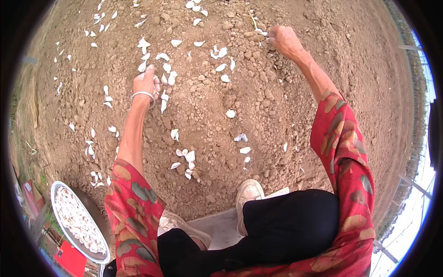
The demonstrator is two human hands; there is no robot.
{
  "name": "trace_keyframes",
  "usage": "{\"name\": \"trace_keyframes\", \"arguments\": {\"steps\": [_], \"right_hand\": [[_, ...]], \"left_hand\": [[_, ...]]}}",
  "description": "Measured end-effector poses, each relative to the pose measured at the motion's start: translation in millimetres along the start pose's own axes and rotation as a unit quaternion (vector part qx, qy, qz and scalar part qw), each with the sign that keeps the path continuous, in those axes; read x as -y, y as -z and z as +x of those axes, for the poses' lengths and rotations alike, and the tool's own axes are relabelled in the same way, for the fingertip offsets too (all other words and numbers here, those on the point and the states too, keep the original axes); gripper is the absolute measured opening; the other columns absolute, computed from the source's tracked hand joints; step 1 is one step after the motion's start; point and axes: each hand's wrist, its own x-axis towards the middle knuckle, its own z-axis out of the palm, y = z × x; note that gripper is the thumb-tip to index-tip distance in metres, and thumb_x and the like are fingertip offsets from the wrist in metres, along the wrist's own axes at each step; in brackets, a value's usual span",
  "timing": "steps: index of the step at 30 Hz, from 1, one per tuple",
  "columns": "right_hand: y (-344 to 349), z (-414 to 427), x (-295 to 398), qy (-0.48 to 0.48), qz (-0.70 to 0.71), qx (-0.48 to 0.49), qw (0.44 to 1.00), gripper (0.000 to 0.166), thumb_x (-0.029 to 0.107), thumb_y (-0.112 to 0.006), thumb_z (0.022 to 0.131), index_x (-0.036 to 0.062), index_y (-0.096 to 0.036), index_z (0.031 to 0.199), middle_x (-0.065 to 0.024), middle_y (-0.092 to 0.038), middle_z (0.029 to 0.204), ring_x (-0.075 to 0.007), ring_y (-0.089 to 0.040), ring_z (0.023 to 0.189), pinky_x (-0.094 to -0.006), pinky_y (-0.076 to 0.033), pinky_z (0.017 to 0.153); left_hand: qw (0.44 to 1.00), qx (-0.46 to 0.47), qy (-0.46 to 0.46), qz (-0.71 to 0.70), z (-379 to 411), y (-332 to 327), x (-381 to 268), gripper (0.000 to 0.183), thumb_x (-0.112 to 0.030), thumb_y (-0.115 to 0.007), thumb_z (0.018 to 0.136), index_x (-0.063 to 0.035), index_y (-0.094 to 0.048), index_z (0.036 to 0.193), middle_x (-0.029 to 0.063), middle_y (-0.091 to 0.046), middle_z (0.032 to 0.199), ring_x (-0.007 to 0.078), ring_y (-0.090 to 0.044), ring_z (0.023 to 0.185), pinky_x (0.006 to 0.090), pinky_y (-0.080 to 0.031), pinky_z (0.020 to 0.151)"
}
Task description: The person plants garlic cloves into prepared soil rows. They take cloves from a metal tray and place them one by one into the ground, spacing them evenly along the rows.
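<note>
My left hand, with a pale bracelet at the wrist, is low over the soil with curled fingers beside a group of garlic cloves; whether it holds any is hidden. At the upper right, the fingertips of my right hand meet the end of a garlic clove lying near a thin green stalk. More white cloves lie scattered over the brown, crumbly soil, between the hands and to the left.
A metal basin full of garlic cloves stands at the lower left, near a red object. My shoes rest by a flat grey board. Posts and a fence-like structure line the right edge.
</note>
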Motion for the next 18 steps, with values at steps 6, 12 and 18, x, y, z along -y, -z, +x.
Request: {"name": "trace_keyframes", "arguments": {"steps": [6,12,18], "right_hand": [[-13,10,17,0.01,-0.089,0.025,0.996,0.01,0.002,-0.053,0.074,-0.0065,-0.059,0.073,-0.0231,-0.06,0.065,-0.0323,-0.063,0.064,-0.0395,-0.052,0.059],[-32,11,9,0.001,-0.156,0.037,0.987,0.016,0.004,-0.049,0.078,-0.0035,-0.063,0.079,-0.0229,-0.062,0.076,-0.0354,-0.064,0.075,-0.0418,-0.053,0.064],[-41,-3,-4,0.011,-0.058,0.006,0.998,0.017,0.006,-0.049,0.078,-0.0007,-0.064,0.081,-0.0246,-0.061,0.076,-0.0379,-0.062,0.073,-0.0428,-0.051,0.066]], "left_hand": [[1.0,0.007,-0.002,0.008,0,-2,2,0.048,-0.044,-0.046,0.088,-0.0061,-0.05,0.059,0.0033,-0.046,0.043,0.0119,-0.038,0.03,0.0256,-0.029,0.029],[1.0,0.006,0.0,0.006,0,-5,6,0.047,-0.045,-0.047,0.088,-0.0072,-0.048,0.06,0.0028,-0.045,0.043,0.0117,-0.037,0.029,0.0246,-0.027,0.028],[1.0,0.008,-0.009,0.007,1,-1,0,0.048,-0.043,-0.047,0.088,-0.0056,-0.05,0.059,0.0044,-0.047,0.043,0.0126,-0.039,0.029,0.026,-0.03,0.028]]}}
